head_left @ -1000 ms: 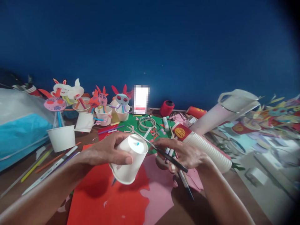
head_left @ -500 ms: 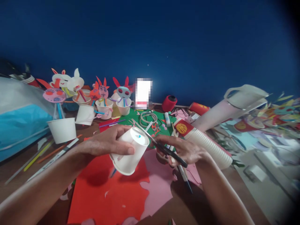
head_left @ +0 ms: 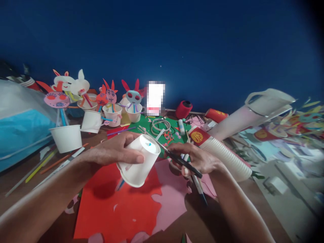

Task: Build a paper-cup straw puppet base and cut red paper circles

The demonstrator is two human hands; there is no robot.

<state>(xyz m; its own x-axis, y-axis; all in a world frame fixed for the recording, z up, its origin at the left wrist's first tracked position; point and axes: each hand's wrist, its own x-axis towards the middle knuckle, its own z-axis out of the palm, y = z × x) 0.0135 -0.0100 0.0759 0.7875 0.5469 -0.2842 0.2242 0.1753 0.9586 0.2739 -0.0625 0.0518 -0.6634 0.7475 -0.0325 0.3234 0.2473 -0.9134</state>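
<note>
A white paper cup [head_left: 141, 165] is tilted with its base up and toward the right, and my left hand [head_left: 121, 148] is wrapped round its left side. A small blue mark shows on the base. My right hand [head_left: 193, 158] holds black-handled scissors [head_left: 186, 163], whose blades point up and left at the edge of the cup's base. Whether the blades touch the cup is hard to tell. Beneath the cup lies a red paper sheet [head_left: 116, 209], with cut pink paper [head_left: 170, 199] beside it.
Cups with paper-faced figures [head_left: 133, 113] stand at the back left. A stack of paper cups [head_left: 227, 158] lies at the right, near a leaning pitcher [head_left: 235, 118]. Green paper [head_left: 144, 125] carries a coiled cable [head_left: 160, 126]. Pens lie at the left.
The view has shifted slightly. Both hands keep their hold on the cup and the scissors, with little change in their positions.
</note>
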